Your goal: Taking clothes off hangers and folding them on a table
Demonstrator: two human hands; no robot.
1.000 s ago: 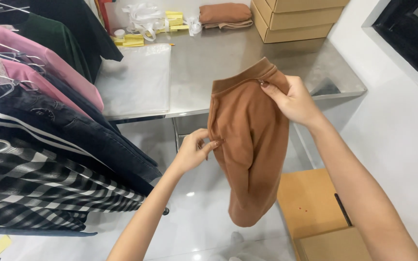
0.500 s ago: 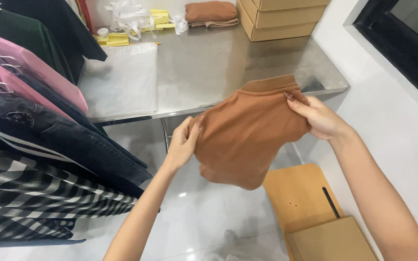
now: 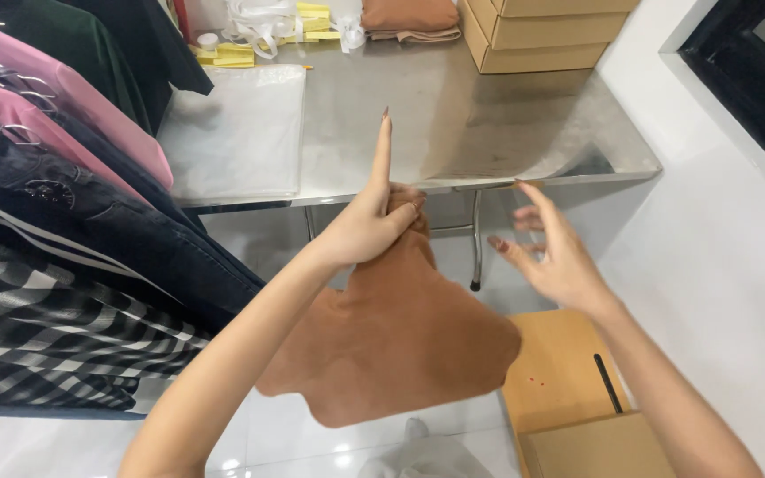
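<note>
My left hand [image 3: 367, 223] pinches the brown garment [image 3: 400, 341], forefinger raised; the cloth hangs below it, long axis downward. My right hand [image 3: 552, 257], fingers spread and holding nothing, stands just beside the cloth to its right, before the steel table [image 3: 489, 115].

A garment packing room: clothes rack [image 3: 64, 195], steel table [image 3: 489, 124], cardboard boxes [image 3: 546, 35]

Steel table [image 3: 524, 124], cardboard boxes [image 3: 542, 35], hanging clothes [image 3: 64, 221]

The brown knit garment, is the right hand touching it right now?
Apart. The head view shows the right hand open, with floor visible between it and the brown knit garment, which hangs from the left hand alone.
</note>
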